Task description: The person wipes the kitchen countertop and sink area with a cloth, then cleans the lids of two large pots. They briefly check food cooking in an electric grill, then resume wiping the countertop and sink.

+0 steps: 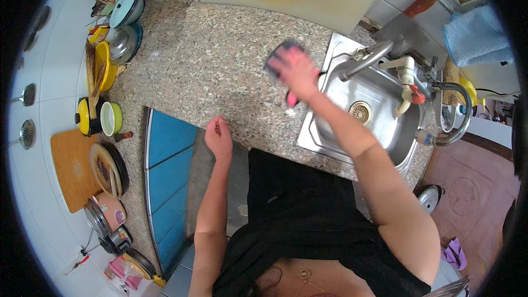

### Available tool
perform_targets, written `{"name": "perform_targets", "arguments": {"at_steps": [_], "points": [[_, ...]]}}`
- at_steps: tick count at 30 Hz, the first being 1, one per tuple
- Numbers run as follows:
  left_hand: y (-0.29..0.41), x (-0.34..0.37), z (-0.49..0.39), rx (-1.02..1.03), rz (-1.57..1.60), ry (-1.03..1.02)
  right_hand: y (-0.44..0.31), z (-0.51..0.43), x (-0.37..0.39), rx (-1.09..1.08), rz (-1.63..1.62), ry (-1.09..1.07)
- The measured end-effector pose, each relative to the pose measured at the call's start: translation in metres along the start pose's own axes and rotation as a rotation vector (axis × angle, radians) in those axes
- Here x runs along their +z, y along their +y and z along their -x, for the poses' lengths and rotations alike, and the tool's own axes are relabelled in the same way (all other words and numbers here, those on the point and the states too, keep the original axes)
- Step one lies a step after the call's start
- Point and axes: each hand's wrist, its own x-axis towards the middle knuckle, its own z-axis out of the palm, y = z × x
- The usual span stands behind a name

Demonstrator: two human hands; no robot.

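My right hand [300, 73] presses a pink and dark cloth [292, 99] against the speckled granite countertop [198, 57], just left of the steel sink. Both hand and cloth are blurred, and the palm hides much of the cloth. Beside the counter's front edge, my left hand [219, 137] hangs with its fingers curled in and nothing visible in them. The single-bowl sink [334, 103] has a round drain strainer [360, 113] in its floor. A curved metal faucet [369, 60] reaches over the bowl from its back edge.
Along the left wall stand a yellow basin [108, 68], a lidded enamel bowl [123, 8], a green-and-white colander [110, 119] and a wooden cutting board [74, 169]. A red-handled valve [417, 95] and a bent hose [464, 109] rise at the sink's right.
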Motion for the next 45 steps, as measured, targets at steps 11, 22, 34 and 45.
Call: {"name": "perform_targets", "arguments": {"at_steps": [11,22,34,45], "points": [[-0.068,-0.08,-0.134,0.502,-0.352,-0.05,-0.18,-0.06,0.088,0.194,0.047,-0.13],[-0.125,-0.128,-0.301,0.69,-0.571,-0.256,-0.062,-0.051,0.039,0.61,0.323,0.159],[-0.121,-0.132,-0.303,0.566,-0.664,-0.322,-0.095,-0.233,0.148,0.602,0.326,0.113],[-0.115,-0.135,-0.306,0.467,-0.594,-0.387,-0.121,-0.404,0.181,-0.001,0.104,0.002]]}}
